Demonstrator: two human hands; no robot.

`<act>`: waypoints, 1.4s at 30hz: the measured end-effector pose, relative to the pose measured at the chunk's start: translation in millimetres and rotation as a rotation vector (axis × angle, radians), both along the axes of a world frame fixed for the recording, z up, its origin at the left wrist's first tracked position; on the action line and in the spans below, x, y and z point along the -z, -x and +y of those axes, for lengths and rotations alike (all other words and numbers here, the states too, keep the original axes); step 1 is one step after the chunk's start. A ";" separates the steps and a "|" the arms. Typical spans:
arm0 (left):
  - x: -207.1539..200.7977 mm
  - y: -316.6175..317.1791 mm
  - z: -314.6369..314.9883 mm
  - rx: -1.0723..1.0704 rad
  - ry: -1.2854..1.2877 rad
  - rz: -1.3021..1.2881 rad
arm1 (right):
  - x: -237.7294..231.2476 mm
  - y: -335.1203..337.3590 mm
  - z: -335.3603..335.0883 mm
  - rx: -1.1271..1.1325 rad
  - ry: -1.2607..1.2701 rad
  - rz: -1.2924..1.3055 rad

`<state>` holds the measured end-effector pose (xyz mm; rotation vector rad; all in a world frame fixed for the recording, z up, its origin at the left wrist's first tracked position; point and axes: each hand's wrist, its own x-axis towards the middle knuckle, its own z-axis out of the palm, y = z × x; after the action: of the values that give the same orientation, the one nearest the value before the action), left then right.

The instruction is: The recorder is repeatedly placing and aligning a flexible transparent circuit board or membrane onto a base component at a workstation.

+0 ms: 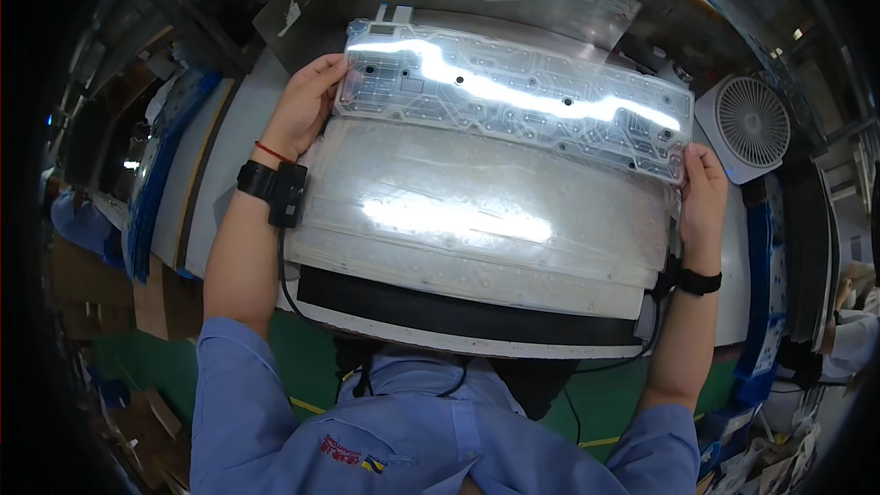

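Observation:
A long, clear film sheet printed with circuit lines [513,119], like a keyboard membrane, is stretched between my two hands. My left hand [307,105] pinches its left end, thumb on top. At the right end, my right hand [702,192] grips the lower corner. Small black dots and a bright light reflection show across the sheet, and two short tails stick up from its top left edge. Below it lies a stack of clear plastic sheets [440,257], partly covered by the held sheet at the back. A black mat [458,309] shows under the stack's front edge.
A round white fan [747,119] stands at the right back. Behind the work, a metal panel [587,18] carries several paper labels. Blue trays or panels [765,293] line the right side. The white table edge [385,325] runs close to my body.

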<state>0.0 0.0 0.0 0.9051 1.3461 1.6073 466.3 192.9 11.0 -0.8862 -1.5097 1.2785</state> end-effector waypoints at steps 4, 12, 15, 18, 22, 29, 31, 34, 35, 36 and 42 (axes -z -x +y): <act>0.3 -4.3 1.0 -0.034 0.003 0.000 | 1.7 0.0 -1.3 -0.003 -0.002 0.024; 1.9 12.7 -4.2 0.049 -0.078 0.001 | 0.6 -5.7 -1.1 0.030 -0.028 0.031; 1.4 13.1 -6.7 0.105 -0.208 -0.063 | -4.0 -3.6 -4.5 0.045 -0.032 0.077; -4.0 -1.6 -5.4 0.036 -0.232 -0.087 | -8.5 1.8 -8.3 0.018 0.019 0.221; -15.6 -24.3 -4.3 0.012 -0.114 -0.023 | -2.6 -2.4 -0.8 0.010 -0.020 0.165; -3.9 -4.5 -1.9 0.053 0.068 0.141 | -9.3 4.1 -7.6 0.006 -0.079 -0.025; -4.0 -3.4 -0.3 0.072 0.095 0.167 | -8.6 5.2 -7.4 0.025 -0.069 -0.011; -5.3 -6.6 0.7 0.031 0.113 0.163 | -10.6 7.1 -10.1 0.026 -0.065 -0.019; -4.5 -6.0 0.9 0.017 0.110 0.161 | -11.3 7.1 -10.8 0.022 -0.066 -0.027; -3.2 -5.4 0.0 0.000 0.107 0.158 | -9.6 4.6 -8.7 0.007 -0.071 -0.029; 7.1 12.0 -0.4 -0.032 -0.003 -0.007 | -8.1 3.2 -6.0 0.004 -0.062 -0.047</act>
<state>-12.0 -0.4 -7.1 0.8824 1.3600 1.6354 463.2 186.9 19.1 -0.8840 -1.5750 1.2090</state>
